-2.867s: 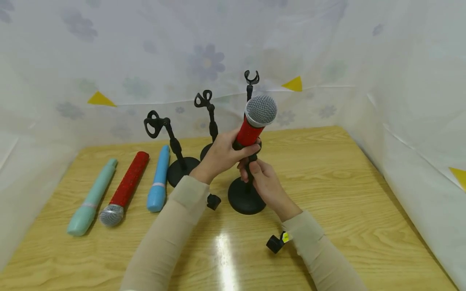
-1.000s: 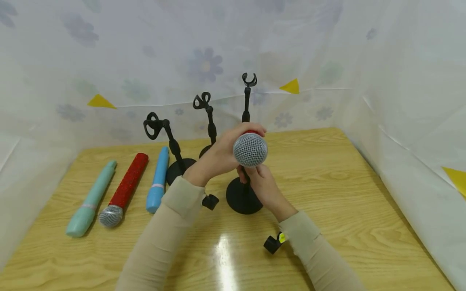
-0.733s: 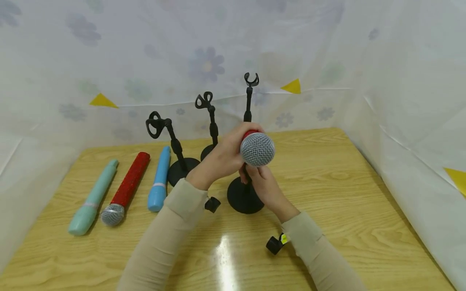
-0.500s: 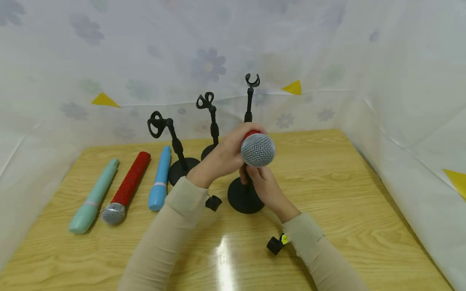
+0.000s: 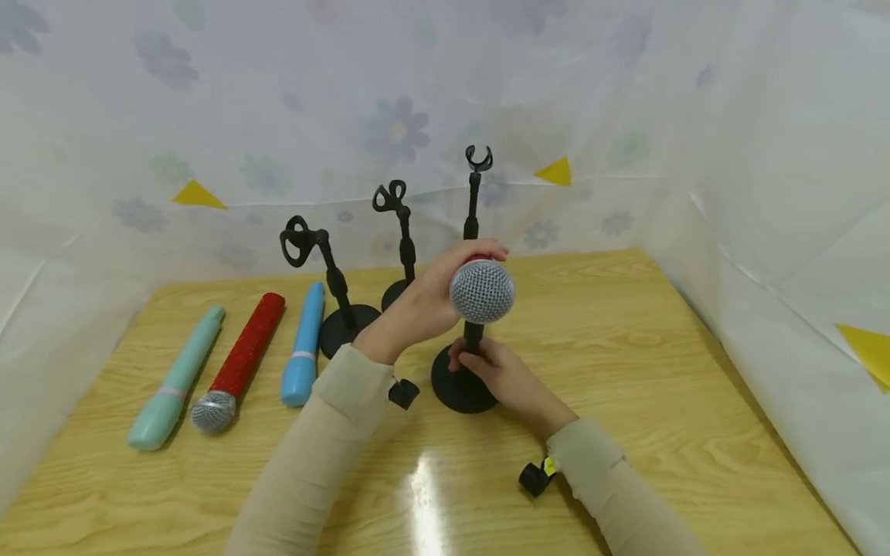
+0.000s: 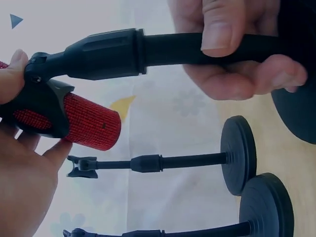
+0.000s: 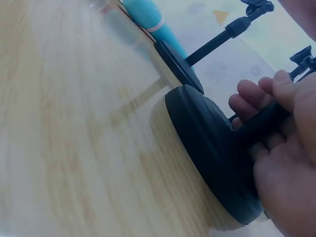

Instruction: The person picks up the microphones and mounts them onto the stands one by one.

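A red microphone with a silver mesh head (image 5: 483, 291) sits in the clip of a black desk stand (image 5: 462, 392), its head towards me. My left hand (image 5: 424, 305) grips the microphone and clip from the left; in the left wrist view the red glittery body (image 6: 94, 121) pokes out through the black clip. Lower down, my right hand (image 5: 511, 380) has thumb and fingers around the stand's pole, just above the round base. The right wrist view shows that base (image 7: 212, 153) close over the wooden table, tilted in the picture.
Left on the table (image 5: 660, 371) lie a mint microphone (image 5: 177, 378), a red glittery microphone (image 5: 246, 351) and a blue microphone (image 5: 304, 344). Behind my left hand stand several more black stands, among them the left one (image 5: 334, 282) and the tall one (image 5: 473, 205). A floral sheet hangs behind.
The held microphone's head has swung down from a raised tilt to face me. My right hand has slid down the pole from below the clip to just over the base.
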The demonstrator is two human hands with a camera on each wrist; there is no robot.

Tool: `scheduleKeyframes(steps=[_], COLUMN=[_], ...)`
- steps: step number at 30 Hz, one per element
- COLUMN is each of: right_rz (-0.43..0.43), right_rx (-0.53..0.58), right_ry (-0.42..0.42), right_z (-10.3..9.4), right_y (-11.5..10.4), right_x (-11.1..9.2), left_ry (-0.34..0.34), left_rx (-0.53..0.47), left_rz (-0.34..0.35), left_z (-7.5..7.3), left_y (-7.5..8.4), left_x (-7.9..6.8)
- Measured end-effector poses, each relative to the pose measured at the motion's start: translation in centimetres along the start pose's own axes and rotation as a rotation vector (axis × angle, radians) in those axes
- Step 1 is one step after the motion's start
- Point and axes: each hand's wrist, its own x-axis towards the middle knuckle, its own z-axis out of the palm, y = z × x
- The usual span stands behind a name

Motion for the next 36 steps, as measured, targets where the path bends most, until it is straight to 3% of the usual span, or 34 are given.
scheduleKeyframes(steps=[4,11,15,20,25,36], right_rz=[-0.015,-0.019,-0.035,-0.067,-0.162,-0.206], right_rx=[-0.069,-0.457,-0.615,-0.717,-0.784,-0.814], right_ry=[0.002,0.097,0.082,0.046,0.08,0.14], right_z=[0.1,-0.2,-0.6,-0.7,-0.3,-0.1], right_y=[-0.1,-0.6,-1.4,-1.7,-0.7,-0.3], right_x=[0.0,-0.8,-1.0,-0.5,-0.2,-0.3], left_ry=[0.005,0.062,0.056,0.014,0.034,0.16], left_rx=[0.046,0.015,-0.006,-0.04,-0.104,0.029], left_rz=[-0.138,-0.311,-0.391,-0.404,-0.411,-0.328], left_z=[0.2,0.5,1.1,2.3,3.5,4.6], left_y=[0.1,0.0,-0.4,-1.2,-1.9,-2.0], left_x=[-0.9,-3.6,-4.9,-5.7,-5.9,-5.6])
